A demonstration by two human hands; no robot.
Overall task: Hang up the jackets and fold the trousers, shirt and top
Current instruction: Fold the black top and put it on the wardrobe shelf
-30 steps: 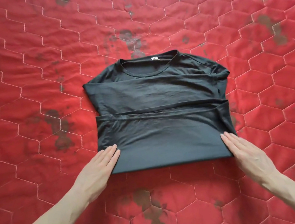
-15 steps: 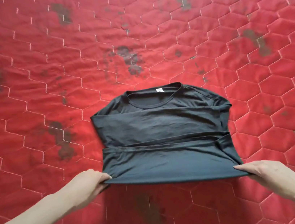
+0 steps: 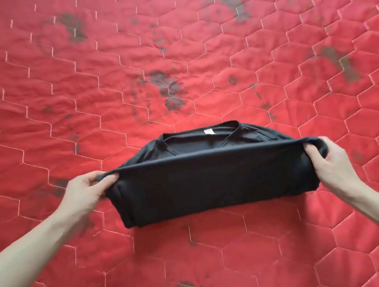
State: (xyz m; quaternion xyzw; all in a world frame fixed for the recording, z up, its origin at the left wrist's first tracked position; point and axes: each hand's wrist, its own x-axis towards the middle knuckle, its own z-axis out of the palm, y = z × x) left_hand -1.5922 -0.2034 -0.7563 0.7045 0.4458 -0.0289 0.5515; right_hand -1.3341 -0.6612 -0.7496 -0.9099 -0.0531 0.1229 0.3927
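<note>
The black top (image 3: 211,184) lies on the red quilted mattress (image 3: 170,48), partly folded, its long axis running left to right. Its round neckline (image 3: 202,136) with a small white label (image 3: 208,132) points away from the person. The near folded part is raised off the mattress into a taut horizontal edge. The left hand (image 3: 86,194) pinches that edge's left corner, fingers curled around the cloth; the right hand (image 3: 332,162) grips the right corner likewise. Dark stains (image 3: 166,88) mark the mattress beyond the top.
</note>
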